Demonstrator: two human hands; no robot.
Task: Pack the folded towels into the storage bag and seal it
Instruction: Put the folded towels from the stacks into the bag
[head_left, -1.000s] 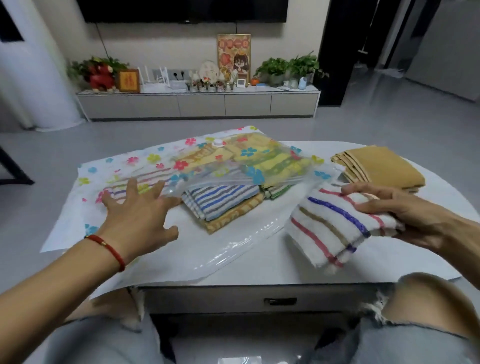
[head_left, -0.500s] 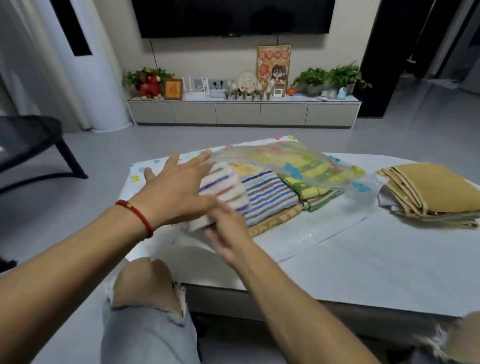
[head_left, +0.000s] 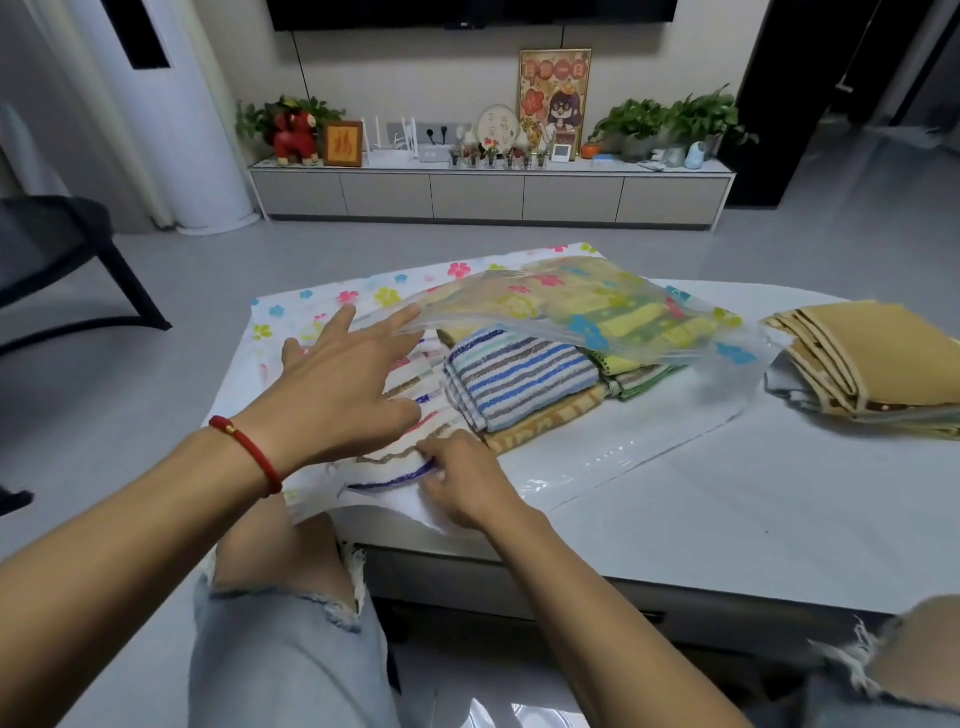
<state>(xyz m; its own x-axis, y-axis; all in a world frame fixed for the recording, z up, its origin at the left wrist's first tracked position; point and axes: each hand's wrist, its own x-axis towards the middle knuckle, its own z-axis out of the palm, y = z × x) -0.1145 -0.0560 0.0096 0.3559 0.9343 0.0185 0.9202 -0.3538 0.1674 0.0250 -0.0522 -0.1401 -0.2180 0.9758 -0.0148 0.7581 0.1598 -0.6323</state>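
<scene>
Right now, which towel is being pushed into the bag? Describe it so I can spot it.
On the white table, find the flowered storage bag. At its open mouth, under the left hand, lies a white towel with thin multicoloured stripes, left of the blue-striped towel.

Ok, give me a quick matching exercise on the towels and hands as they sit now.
Things:
1. left hand
2. right hand
3. blue striped towel
4. yellow towels

States:
A. stacked outside the bag, on the table's right side
B. lifting the bag's top flap
C. pushing the multicoloured striped towel in
D. lying inside the bag's mouth

Pairs: 1-B, 2-C, 3-D, 4-A
</scene>
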